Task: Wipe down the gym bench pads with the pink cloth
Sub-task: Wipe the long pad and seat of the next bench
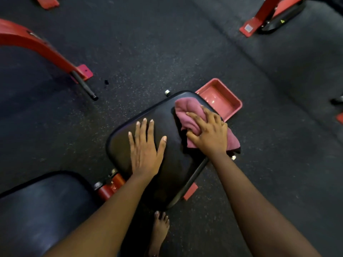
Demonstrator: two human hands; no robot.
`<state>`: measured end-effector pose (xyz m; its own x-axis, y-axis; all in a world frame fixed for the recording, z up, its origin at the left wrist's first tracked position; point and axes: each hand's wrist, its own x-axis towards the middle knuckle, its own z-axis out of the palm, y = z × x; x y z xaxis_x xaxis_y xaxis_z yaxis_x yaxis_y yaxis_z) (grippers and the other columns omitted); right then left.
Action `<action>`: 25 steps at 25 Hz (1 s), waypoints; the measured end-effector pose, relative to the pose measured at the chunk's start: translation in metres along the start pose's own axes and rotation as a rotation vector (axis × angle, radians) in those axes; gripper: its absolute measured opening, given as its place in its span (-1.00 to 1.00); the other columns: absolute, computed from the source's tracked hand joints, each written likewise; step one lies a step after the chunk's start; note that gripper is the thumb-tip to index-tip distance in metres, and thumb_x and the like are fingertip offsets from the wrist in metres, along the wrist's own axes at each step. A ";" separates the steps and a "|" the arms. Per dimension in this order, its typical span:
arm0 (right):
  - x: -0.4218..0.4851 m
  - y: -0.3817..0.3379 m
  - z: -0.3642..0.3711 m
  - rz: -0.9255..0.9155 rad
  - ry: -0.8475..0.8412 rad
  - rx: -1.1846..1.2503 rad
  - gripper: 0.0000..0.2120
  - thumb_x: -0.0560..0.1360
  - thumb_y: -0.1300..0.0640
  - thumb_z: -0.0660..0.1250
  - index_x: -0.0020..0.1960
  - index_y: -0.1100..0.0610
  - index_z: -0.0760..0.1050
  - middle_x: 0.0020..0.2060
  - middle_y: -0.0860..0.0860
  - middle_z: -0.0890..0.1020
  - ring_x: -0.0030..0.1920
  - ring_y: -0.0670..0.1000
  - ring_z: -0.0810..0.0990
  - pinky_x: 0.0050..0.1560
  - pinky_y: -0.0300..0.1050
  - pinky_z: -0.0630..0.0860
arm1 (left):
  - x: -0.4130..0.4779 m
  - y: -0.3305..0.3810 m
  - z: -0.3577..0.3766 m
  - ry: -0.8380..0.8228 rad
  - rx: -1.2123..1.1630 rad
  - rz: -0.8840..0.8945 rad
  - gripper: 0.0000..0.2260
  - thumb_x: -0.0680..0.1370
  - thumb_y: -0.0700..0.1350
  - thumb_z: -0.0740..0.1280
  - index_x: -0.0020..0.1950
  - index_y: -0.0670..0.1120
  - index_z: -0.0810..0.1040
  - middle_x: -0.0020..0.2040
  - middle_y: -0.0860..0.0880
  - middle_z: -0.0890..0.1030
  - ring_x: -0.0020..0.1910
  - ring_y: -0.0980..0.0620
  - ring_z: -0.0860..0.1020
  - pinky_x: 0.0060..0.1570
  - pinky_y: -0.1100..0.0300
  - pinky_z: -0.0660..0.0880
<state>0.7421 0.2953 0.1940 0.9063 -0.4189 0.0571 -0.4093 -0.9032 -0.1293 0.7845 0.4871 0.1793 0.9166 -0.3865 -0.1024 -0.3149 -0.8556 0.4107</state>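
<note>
Pink cloth [187, 115] sits bunched on the far right corner of the black seat pad [172, 179]. Its long axis runs diagonally from the pad's far end down toward the right edge, where the near end spills over the side. The right hand [209, 134] is on top of it, fingers bent and digging into the folds, thumb pinching a ridge of fabric. The left hand [144, 145] lies flat on the bare vinyl just beside it, fingers straight and spread, holding nothing. The pad seems to point away and to the right, narrower at the far end, though the wide lens makes that hard to judge. A red tray [237, 106] lies on the floor just beyond the pad's far corner. Dark speckled rubber floor [167, 52] is all around, with red frame legs [37, 45] at left. A second pad [37, 210] is at lower left, and a bare foot [160, 230] below.
</note>
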 end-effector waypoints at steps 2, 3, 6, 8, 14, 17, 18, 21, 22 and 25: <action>0.020 0.007 -0.001 0.047 -0.021 0.008 -0.40 0.33 -0.30 0.06 0.35 -0.25 0.35 0.38 0.01 0.35 0.30 0.14 0.36 0.13 0.07 0.32 | 0.000 0.004 0.009 0.039 0.092 -0.036 -0.35 0.52 0.23 -0.19 0.52 -0.10 0.06 0.54 -0.10 0.07 0.53 -0.05 -0.03 0.47 -0.09 -0.14; 0.029 0.011 -0.002 0.075 -0.044 0.011 -0.43 0.36 -0.29 0.11 0.36 -0.25 0.32 0.40 0.00 0.32 0.31 0.13 0.33 0.13 0.05 0.31 | 0.000 0.005 0.013 0.049 0.128 -0.045 -0.36 0.54 0.22 -0.18 0.51 -0.10 0.06 0.54 -0.11 0.09 0.53 -0.06 -0.01 0.47 -0.10 -0.12; 0.045 0.017 -0.013 0.101 -0.093 0.059 -0.47 0.42 -0.19 0.27 0.38 -0.23 0.31 0.42 0.02 0.27 0.32 0.15 0.31 0.17 0.05 0.29 | 0.000 0.005 0.016 0.042 0.164 -0.045 -0.39 0.55 0.21 -0.16 0.50 -0.11 0.08 0.53 -0.12 0.13 0.52 -0.07 0.03 0.47 -0.10 -0.09; 0.034 0.007 -0.013 0.014 -0.078 0.038 -0.46 0.40 -0.19 0.25 0.37 -0.21 0.32 0.42 0.07 0.28 0.32 0.19 0.31 0.19 0.11 0.29 | 0.002 0.005 0.016 0.044 0.177 -0.042 -0.39 0.57 0.21 -0.18 0.50 -0.13 0.11 0.52 -0.13 0.15 0.51 -0.08 0.06 0.46 -0.10 -0.09; 0.033 -0.054 0.004 -0.303 -0.096 -0.080 -0.50 0.37 -0.26 0.14 0.30 -0.28 0.37 0.43 0.04 0.31 0.35 0.18 0.24 0.23 0.29 0.27 | 0.000 0.002 0.019 0.034 0.207 -0.036 -0.41 0.59 0.16 -0.21 0.49 -0.16 0.14 0.51 -0.15 0.16 0.50 -0.09 0.08 0.44 -0.13 -0.03; 0.073 -0.046 0.002 -0.290 -0.263 -0.065 -0.48 0.43 -0.26 0.20 0.38 -0.30 0.24 0.48 0.01 0.16 0.39 0.15 0.17 0.28 0.20 0.18 | 0.001 0.003 0.020 0.043 0.211 -0.041 -0.43 0.56 0.13 -0.09 0.49 -0.15 0.13 0.51 -0.15 0.16 0.50 -0.09 0.08 0.44 -0.12 -0.03; 0.082 -0.044 0.002 -0.263 -0.256 -0.056 -0.48 0.43 -0.26 0.20 0.37 -0.29 0.24 0.47 0.00 0.17 0.38 0.14 0.18 0.27 0.17 0.19 | 0.001 0.003 0.019 0.044 0.213 -0.044 -0.43 0.56 0.13 -0.08 0.49 -0.15 0.13 0.51 -0.14 0.16 0.50 -0.09 0.08 0.44 -0.12 -0.03; 0.115 -0.037 0.001 -0.235 -0.211 -0.057 -0.50 0.43 -0.25 0.21 0.35 -0.21 0.30 0.39 0.04 0.29 0.31 0.14 0.27 0.20 0.12 0.29 | 0.002 0.003 0.018 0.042 0.231 -0.050 -0.42 0.55 0.13 -0.07 0.49 -0.14 0.13 0.51 -0.13 0.17 0.50 -0.09 0.09 0.44 -0.11 -0.04; 0.130 -0.032 0.001 -0.222 -0.231 -0.043 -0.49 0.44 -0.25 0.21 0.36 -0.18 0.31 0.34 0.06 0.35 0.28 0.15 0.32 0.18 0.10 0.33 | 0.002 0.003 0.018 0.039 0.234 -0.052 -0.42 0.55 0.13 -0.07 0.49 -0.14 0.12 0.51 -0.13 0.17 0.50 -0.09 0.09 0.44 -0.10 -0.04; 0.170 -0.007 0.004 -0.150 -0.438 0.133 -0.44 0.44 -0.25 0.26 0.39 -0.09 0.32 0.20 0.14 0.47 0.22 0.18 0.44 0.22 0.09 0.41 | 0.003 0.001 0.020 0.029 0.235 -0.055 -0.42 0.57 0.16 -0.12 0.50 -0.13 0.09 0.52 -0.13 0.14 0.51 -0.08 0.05 0.44 -0.09 -0.07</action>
<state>0.8998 0.2305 0.2004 0.9252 -0.1801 -0.3341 -0.2795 -0.9188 -0.2788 0.7817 0.4780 0.1616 0.9397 -0.3297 -0.0912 -0.3096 -0.9332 0.1826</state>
